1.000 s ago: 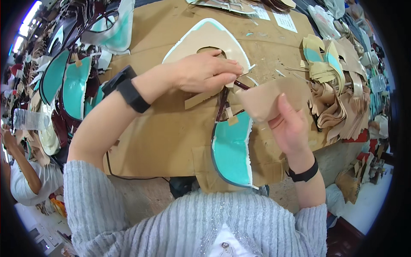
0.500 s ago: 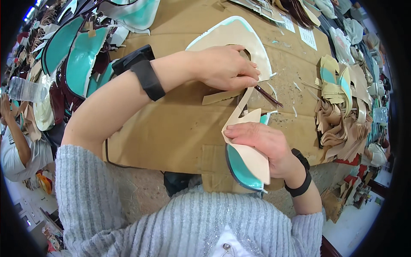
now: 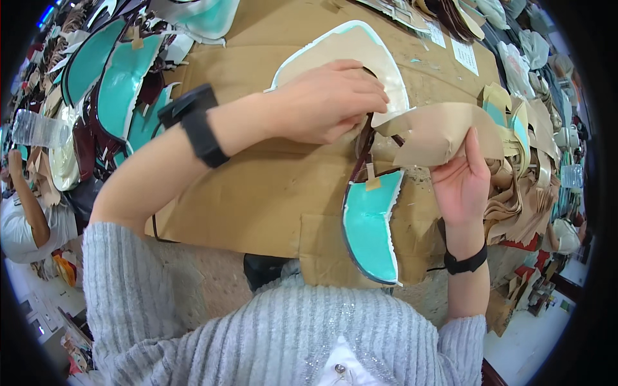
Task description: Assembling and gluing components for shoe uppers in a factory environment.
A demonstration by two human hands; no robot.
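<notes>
Beige curved sheet, pinched between thumb and fingers of the right hand, right of centre, raised above the cardboard-covered tabletop; long axis roughly crosswise, narrow end toward the left hand. Below and left of that sheet, at lower centre, a turquoise curved panel, long axis running down the frame, nearer to the right hand than the left. Upper centre, a white-edged beige panel, partly hidden beneath the left hand, fingers bent, grip impossible to tell. Dark straps between. Stacked beige pieces at right.
</notes>
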